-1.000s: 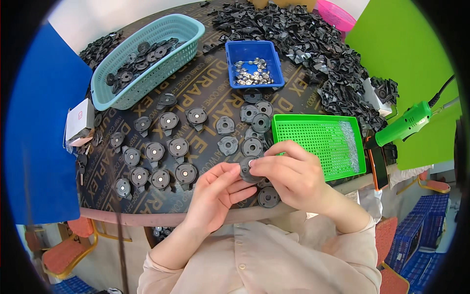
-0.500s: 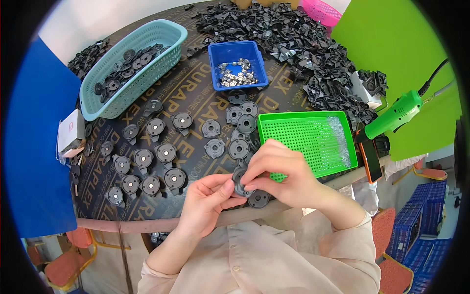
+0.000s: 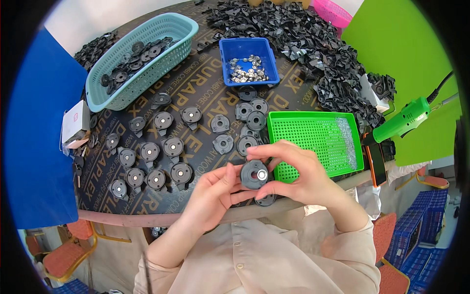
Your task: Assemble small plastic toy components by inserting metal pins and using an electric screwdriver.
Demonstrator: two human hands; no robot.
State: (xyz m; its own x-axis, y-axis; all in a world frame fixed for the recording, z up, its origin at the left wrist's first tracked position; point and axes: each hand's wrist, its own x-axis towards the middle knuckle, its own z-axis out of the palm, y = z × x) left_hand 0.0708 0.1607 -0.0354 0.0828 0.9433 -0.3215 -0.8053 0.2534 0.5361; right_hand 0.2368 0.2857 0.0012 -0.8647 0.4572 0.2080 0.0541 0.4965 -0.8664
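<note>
Near the table's front edge I hold a round black plastic disc (image 3: 248,180) with a hole in its middle. A shiny silver metal button (image 3: 262,175) shows on its face, right of the hole. My left hand (image 3: 210,196) supports the disc from the left, some fingers behind it and the thumb raised by its edge. My right hand (image 3: 303,174) grips the rim between thumb below and forefinger above. Another black disc (image 3: 266,200) lies partly hidden beneath my hands. Several similar discs (image 3: 223,144) lie just beyond.
Rows of black discs with silver centres (image 3: 149,152) cover the left. Behind stand a teal basket (image 3: 142,81) of discs and a blue bin (image 3: 249,41) of metal buttons. At right are a green perforated tray (image 3: 313,147) with screws, a green power screwdriver (image 3: 404,119) and heaped black parts (image 3: 293,44).
My right fingers have moved off the disc's face to its rim. The disc now faces up, its hole and silver button in sight. The whole view has shifted slightly.
</note>
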